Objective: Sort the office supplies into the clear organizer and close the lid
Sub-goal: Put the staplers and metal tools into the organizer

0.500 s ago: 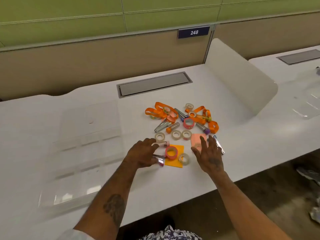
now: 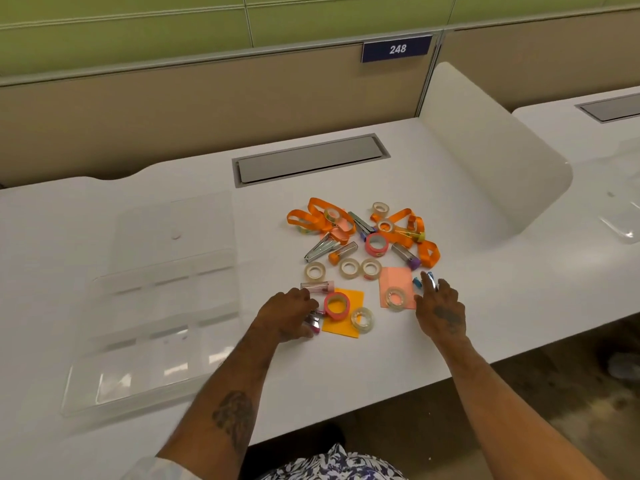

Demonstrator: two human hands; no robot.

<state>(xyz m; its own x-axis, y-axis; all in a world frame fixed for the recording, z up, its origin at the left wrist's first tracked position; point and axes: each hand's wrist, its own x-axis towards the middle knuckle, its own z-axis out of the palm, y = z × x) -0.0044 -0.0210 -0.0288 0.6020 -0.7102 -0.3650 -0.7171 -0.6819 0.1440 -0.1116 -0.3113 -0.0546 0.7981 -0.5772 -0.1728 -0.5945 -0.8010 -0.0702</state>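
Left hand (image 2: 289, 315) curled low over small pink-and-silver clips at the pile's 7 o'clock edge; whether clamped on one, cannot tell. Right hand (image 2: 439, 308) flat, fingers spread, holding nothing, at the 4 o'clock edge beside the pink sticky pad (image 2: 394, 282).

Clear organizer (image 2: 152, 317) at 9 o'clock of the pile, open, lid hinged back, compartments seemingly bare. Office supplies well apart from it, none sorted yet.

Probably all light. Tape rolls (image 2: 349, 268): stiff, smooth rings, best pinched through the hole or across the rim. Orange ribbon (image 2: 320, 211): limp, tangled, best gathered in a bunch. Paper pads: thin, flat, best lifted by an edge. Staplers (image 2: 318, 250): rigid metal, gripped across the body.
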